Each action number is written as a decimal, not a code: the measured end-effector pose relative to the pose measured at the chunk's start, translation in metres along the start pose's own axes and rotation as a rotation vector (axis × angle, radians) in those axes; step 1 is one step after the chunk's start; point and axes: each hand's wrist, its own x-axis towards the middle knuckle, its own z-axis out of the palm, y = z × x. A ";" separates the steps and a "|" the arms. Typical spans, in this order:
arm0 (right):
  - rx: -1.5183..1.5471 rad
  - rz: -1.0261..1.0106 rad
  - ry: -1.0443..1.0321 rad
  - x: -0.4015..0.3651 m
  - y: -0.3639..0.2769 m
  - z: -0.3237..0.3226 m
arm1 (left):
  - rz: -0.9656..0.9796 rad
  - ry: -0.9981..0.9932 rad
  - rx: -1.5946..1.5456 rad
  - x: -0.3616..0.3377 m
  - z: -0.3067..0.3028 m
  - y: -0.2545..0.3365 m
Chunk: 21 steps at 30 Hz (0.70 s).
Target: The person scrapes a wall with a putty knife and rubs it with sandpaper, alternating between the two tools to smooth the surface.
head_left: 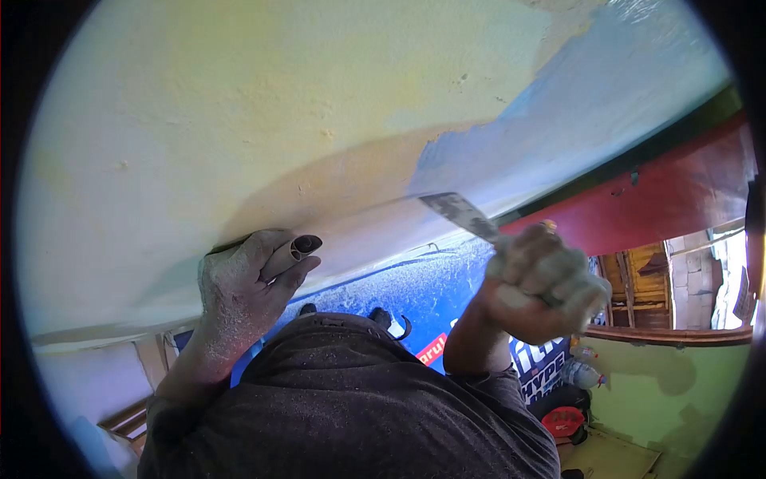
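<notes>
My left hand (249,279), covered in pale dust, is closed around a rolled sheet that looks like sandpaper (303,247). The roll's open end shows dark inside, and the hand is close against the painted wall (239,104). In my right hand (542,283), the fingers wrap the handle of a putty knife (459,214), hiding most of it. Its flat, stained blade points up and left towards the wall; whether the tip touches cannot be told. Small pits and rough spots mark the wall, with a blue patch (511,120) at the right.
A dust-covered blue banner (375,283) lies below. A red panel (670,188) runs along the right, above a wood-framed opening (678,334). Plastic bottles (580,374) and a red round object (563,421) sit at the lower right, beside a green wall (678,383).
</notes>
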 end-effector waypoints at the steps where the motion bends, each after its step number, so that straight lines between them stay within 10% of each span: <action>1: -0.051 -0.008 0.002 -0.001 0.003 0.000 | -0.003 -0.001 -0.006 0.000 0.000 0.000; 5: -0.537 -0.132 0.070 -0.023 0.029 -0.001 | 0.023 0.033 -0.008 0.002 0.004 -0.001; 9: -0.078 -0.089 0.202 0.006 -0.004 -0.008 | -0.005 -0.010 0.021 0.001 -0.001 0.003; 10: -0.598 -0.237 0.102 0.003 0.001 -0.006 | 0.001 -0.008 0.017 0.002 -0.001 0.003; 12: -0.157 -0.001 0.074 -0.008 0.019 0.004 | 0.016 -0.009 0.002 0.003 0.000 0.003; 14: -0.482 -0.076 0.001 -0.013 0.025 -0.005 | 0.019 0.003 -0.006 0.002 0.001 0.000; 21: -0.055 -0.005 0.109 0.003 0.018 0.002 | 0.011 -0.009 -0.009 0.007 0.000 0.008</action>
